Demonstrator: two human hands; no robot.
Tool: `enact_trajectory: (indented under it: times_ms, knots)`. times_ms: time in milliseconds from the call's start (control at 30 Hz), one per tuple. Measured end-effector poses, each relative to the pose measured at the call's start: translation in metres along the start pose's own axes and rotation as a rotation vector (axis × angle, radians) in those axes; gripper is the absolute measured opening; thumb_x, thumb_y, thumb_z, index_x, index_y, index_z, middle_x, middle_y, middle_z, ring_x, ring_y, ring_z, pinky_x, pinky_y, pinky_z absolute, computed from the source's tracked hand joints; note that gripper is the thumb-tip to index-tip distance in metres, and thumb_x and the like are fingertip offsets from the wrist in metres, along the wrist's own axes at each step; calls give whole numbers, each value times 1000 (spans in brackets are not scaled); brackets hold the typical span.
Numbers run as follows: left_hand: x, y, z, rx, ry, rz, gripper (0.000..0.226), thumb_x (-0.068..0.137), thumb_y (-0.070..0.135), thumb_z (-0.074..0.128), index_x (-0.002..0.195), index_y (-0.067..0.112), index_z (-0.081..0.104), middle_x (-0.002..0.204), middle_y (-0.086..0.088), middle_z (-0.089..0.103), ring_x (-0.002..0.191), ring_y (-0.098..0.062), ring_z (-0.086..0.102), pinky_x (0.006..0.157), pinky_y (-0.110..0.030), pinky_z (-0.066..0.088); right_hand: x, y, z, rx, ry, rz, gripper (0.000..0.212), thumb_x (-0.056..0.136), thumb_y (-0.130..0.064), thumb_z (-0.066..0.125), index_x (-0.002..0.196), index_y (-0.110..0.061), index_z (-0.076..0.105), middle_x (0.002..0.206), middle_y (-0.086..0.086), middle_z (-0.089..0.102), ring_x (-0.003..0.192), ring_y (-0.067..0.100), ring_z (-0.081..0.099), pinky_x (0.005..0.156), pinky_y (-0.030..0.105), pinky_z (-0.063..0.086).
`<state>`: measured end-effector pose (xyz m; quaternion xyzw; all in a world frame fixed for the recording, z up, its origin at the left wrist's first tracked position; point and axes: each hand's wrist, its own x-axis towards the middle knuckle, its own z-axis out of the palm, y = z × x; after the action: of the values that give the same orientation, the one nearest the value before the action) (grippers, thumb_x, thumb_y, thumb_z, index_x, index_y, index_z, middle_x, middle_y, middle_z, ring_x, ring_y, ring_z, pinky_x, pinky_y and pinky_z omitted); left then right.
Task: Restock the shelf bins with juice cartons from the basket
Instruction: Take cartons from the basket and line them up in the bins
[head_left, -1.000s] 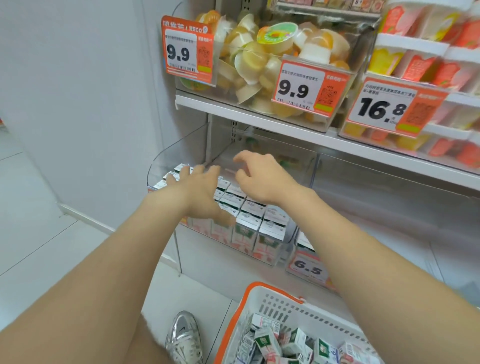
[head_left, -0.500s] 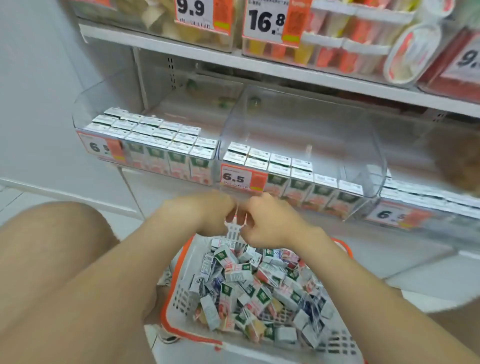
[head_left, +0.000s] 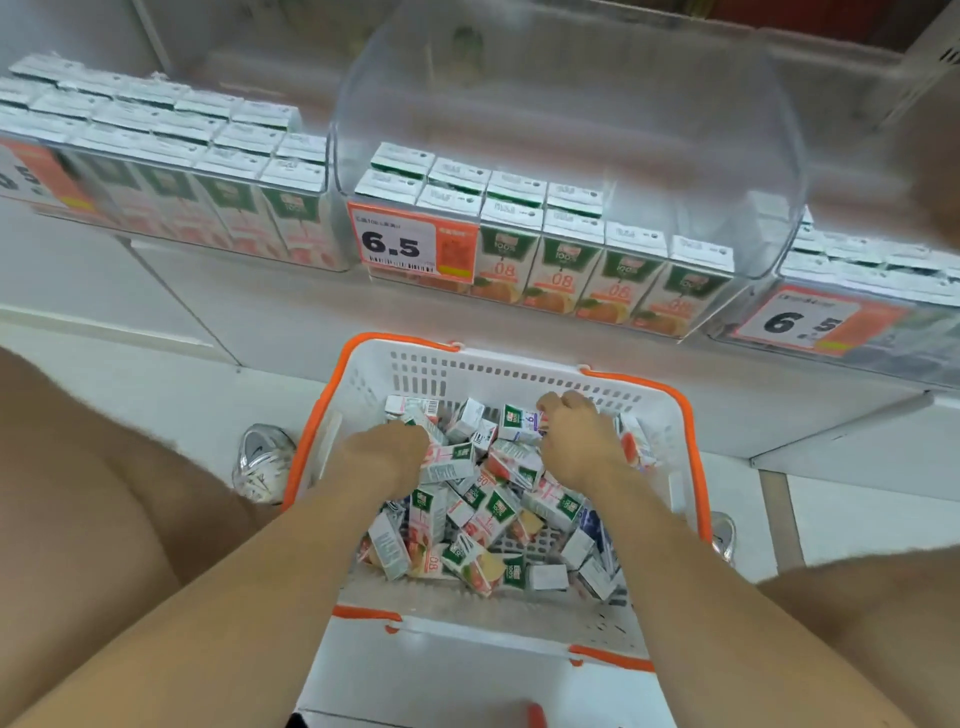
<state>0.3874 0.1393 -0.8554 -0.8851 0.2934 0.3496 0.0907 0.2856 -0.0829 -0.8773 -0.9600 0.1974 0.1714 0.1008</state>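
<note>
With both hands down in the white plastic basket with orange rim (head_left: 670, 415), left hand (head_left: 387, 454) and right hand (head_left: 582, 444) curled among the loose small juice cartons (head_left: 493, 512), though I cannot tell whether the fingers grip any, pick orange-printed ones and stand them upright behind the rows in the clear plastic shelf bin (head_left: 701, 171) at twelve o'clock.

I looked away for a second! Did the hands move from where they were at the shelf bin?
Yes. The left hand and right hand have come down from the left-hand bin and now sit among the cartons in the basket.
</note>
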Motion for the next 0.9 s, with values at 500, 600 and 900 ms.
enact_trajectory:
  times_ms: [500, 600, 900]
  knots:
    - [91, 17, 91, -183, 166, 109, 65, 90, 3, 74, 146, 11, 43, 147, -8, 45, 138, -33, 40, 117, -40, 39, 29, 34, 45, -201, 198, 94, 53, 85, -5, 68, 136, -12, 56, 135, 10, 55, 122, 34, 48, 105, 45, 38]
    - [95, 19, 90, -144, 189, 104, 69, 92, 20, 78, 151, 15, 42, 146, -8, 47, 135, -32, 43, 115, -41, 40, 30, 36, 38, -266, 164, 92, 51, 83, -7, 71, 132, -14, 58, 132, 11, 53, 122, 35, 46, 105, 47, 37]
    - [83, 30, 89, 5, 373, 139, 56, 99, 20, 66, 150, 13, 44, 144, -8, 55, 132, -30, 49, 110, -40, 46, 9, 16, 24, 176, 151, -108, 37, 103, -35, 58, 136, -17, 57, 123, 4, 64, 116, 28, 54, 99, 42, 44]
